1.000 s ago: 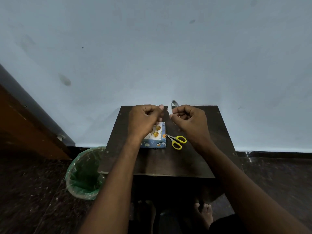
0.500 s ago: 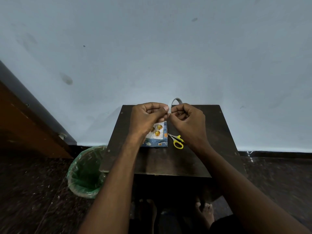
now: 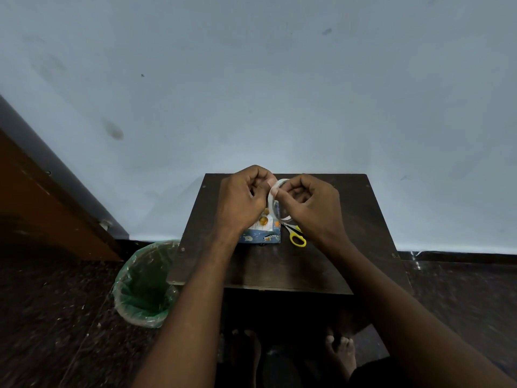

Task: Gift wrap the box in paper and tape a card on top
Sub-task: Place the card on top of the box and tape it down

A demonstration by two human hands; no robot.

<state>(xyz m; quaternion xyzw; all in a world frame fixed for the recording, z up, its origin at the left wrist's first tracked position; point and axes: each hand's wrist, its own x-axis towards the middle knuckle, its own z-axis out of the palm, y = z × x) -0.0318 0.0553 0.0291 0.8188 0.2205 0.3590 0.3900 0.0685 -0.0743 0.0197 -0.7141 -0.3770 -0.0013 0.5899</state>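
Note:
A small box wrapped in blue patterned paper [image 3: 263, 237] lies on the dark wooden table [image 3: 279, 264], with a white card showing orange shapes [image 3: 263, 222] on its top. Above the box, both hands hold a roll of clear tape [image 3: 275, 201]. My right hand [image 3: 310, 205] grips the roll with curled fingers. My left hand [image 3: 243, 197] pinches the roll's upper edge beside the right thumb. The hands hide most of the box and card.
Yellow-handled scissors [image 3: 296, 237] lie on the table just right of the box. A bin lined with a green bag [image 3: 145, 284] stands on the floor at the table's left. A wooden door [image 3: 42, 208] is at far left. Bare feet show under the table.
The tape roll has turned and dropped lower between the hands, now hanging down over the box. Both hands stay close together at the roll's top edge.

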